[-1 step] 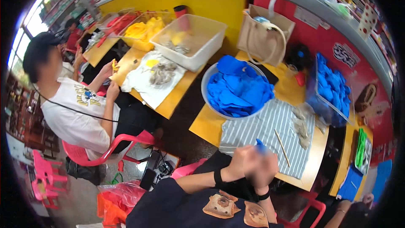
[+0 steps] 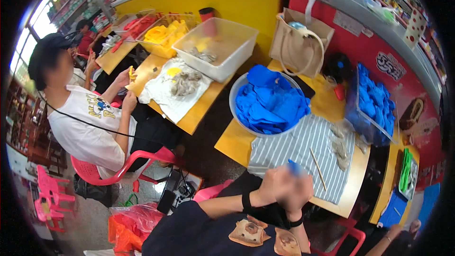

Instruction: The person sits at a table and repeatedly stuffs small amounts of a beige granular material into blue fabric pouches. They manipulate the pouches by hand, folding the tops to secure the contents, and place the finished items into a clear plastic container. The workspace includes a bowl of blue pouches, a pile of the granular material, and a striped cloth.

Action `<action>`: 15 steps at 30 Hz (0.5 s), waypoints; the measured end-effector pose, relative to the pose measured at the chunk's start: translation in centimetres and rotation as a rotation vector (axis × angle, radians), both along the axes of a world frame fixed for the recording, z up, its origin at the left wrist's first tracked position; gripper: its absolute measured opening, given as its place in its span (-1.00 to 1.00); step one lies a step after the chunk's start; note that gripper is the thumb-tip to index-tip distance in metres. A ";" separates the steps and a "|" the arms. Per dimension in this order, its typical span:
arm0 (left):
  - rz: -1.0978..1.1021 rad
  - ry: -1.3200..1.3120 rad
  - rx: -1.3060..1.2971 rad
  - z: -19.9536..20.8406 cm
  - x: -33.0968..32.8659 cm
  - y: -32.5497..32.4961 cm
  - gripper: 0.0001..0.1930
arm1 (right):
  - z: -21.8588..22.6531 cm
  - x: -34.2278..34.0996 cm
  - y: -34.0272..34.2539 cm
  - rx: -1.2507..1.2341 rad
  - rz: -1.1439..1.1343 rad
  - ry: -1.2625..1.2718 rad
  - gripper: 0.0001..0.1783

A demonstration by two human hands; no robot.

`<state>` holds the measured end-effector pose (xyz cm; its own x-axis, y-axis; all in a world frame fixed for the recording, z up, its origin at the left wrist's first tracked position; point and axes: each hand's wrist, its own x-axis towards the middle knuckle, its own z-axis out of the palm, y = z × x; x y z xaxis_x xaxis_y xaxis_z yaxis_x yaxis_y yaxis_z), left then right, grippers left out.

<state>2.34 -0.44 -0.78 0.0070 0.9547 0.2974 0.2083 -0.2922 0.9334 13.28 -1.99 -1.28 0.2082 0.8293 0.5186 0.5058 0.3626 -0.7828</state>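
Observation:
My left hand (image 2: 269, 184) and my right hand (image 2: 299, 193) are closed together above the near edge of my table. A small piece of blue cloth-like material (image 2: 294, 166) pokes out at the top between them; the fingers are partly blurred. Beyond them lies a grey-and-white striped cloth (image 2: 279, 149), with a thin wooden stick (image 2: 318, 169) and a row of greyish clumps (image 2: 339, 149) on it. Behind the cloth stands a round pale basin (image 2: 233, 109) heaped with blue pieces (image 2: 270, 99).
A clear bin of blue pieces (image 2: 372, 97) and a beige tote bag (image 2: 298, 42) stand at the back right. To the left, a seated person (image 2: 87, 118) holds something yellow near a translucent bin (image 2: 227, 50). A pink chair (image 2: 341, 237) is close by my right arm.
The whole view has shifted slightly down and right. My hands stay together around the blue piece. At the lower right, another person's arm has moved a little.

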 end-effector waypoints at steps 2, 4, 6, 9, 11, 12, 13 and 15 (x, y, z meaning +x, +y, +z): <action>-0.032 0.024 0.008 -0.5 -0.1 0.3 -0.94 | 0.1 -0.1 -0.1 -0.030 -0.003 0.034 -0.84; -0.063 -0.041 -0.024 -0.6 -0.2 0.5 -0.93 | -0.1 0.3 -0.3 -0.068 0.041 0.082 -0.84; -0.102 -0.178 -0.151 -1.0 -0.2 1.1 -0.92 | 0.2 0.3 0.0 -0.040 0.099 0.142 -0.85; -0.152 -0.253 -0.267 -1.5 -0.4 2.0 -0.93 | 0.6 0.6 0.5 -0.004 0.162 0.123 -0.88; -0.226 -0.274 -0.262 -1.4 -0.6 2.3 -0.95 | 0.5 1.3 0.6 -0.106 0.177 0.062 -0.90; -0.250 -0.264 -0.240 -2.0 -0.5 2.1 -0.94 | 0.6 1.4 0.7 -0.110 0.183 0.014 -0.91; -0.282 -0.250 -0.216 -1.7 -0.5 2.2 -0.94 | 0.7 1.5 0.7 -0.110 0.181 -0.032 -0.92; -0.290 -0.086 -0.072 -0.7 -0.8 1.9 -0.94 | 0.6 1.4 0.7 -0.083 0.111 -0.037 -0.90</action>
<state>1.57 1.43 -1.44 0.2596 0.9353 0.2406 0.0450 -0.2605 0.9644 14.71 -1.31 -0.73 0.0950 0.8865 0.4530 0.4952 0.3526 -0.7940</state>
